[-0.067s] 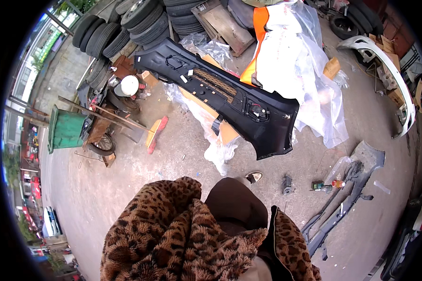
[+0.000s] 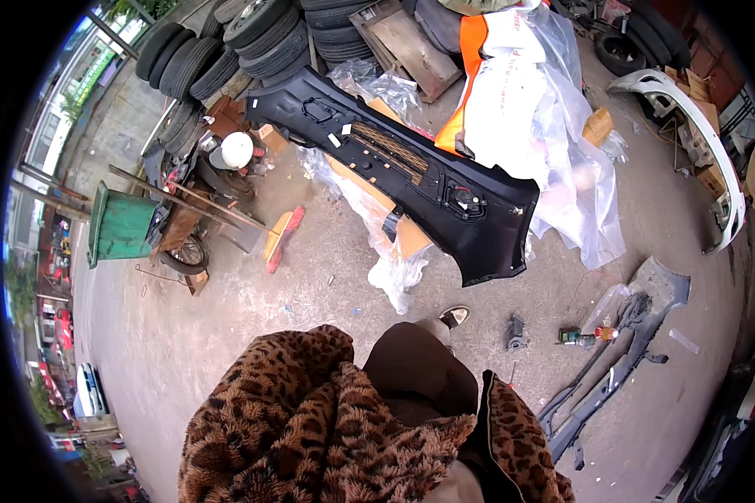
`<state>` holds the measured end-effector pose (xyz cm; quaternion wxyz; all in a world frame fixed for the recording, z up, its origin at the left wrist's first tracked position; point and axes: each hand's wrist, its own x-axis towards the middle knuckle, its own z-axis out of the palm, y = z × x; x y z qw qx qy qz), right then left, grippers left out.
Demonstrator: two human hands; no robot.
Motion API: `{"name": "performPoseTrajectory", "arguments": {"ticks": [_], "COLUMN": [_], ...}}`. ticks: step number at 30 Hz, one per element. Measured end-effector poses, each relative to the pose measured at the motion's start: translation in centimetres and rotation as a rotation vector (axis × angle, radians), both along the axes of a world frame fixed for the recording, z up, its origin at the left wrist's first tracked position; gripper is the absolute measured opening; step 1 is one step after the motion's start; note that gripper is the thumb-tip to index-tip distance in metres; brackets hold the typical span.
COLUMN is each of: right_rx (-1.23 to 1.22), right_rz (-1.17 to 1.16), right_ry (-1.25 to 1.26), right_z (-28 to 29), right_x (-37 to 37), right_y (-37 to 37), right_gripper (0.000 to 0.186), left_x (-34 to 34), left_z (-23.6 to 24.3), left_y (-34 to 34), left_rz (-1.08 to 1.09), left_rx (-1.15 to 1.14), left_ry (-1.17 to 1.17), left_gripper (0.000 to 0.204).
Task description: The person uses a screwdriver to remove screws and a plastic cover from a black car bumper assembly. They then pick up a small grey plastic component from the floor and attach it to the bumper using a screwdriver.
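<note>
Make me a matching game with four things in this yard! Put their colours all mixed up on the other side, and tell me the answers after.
Things:
1. Broom head
2. Bin
3. Long bumper in the middle
4. Furry coat

Colours:
A. Mostly black
B. Brown with dark spots
C. Yellow and red
D. Green

Right pairs: 1-C, 2-D, 3-A, 4-B.
</note>
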<state>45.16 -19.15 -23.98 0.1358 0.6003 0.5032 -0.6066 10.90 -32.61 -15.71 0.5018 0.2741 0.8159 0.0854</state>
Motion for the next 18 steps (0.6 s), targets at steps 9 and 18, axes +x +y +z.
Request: {"name": "performPoseTrajectory", "arguments": {"ticks": [9, 18], "right_rx": [-0.004, 0.136], "right_rz": [0.295, 0.5], "right_ry": [0.093, -0.01], "right_z": [2.3, 2.1], "right_x": [-6.3, -13.9], "right_y": [-5.9, -9.7], "right_gripper": [0.048, 0.047], "left_x": [0.9, 2.7], "left_z": [2.3, -1.0], "left_y": [-28.8, -50.5], "left_rz": [0.401, 0.841], "left_rx": [-0.271, -0.391], "left_ry": [0.086, -0.048], "left_gripper": [0.039, 0.04]}}
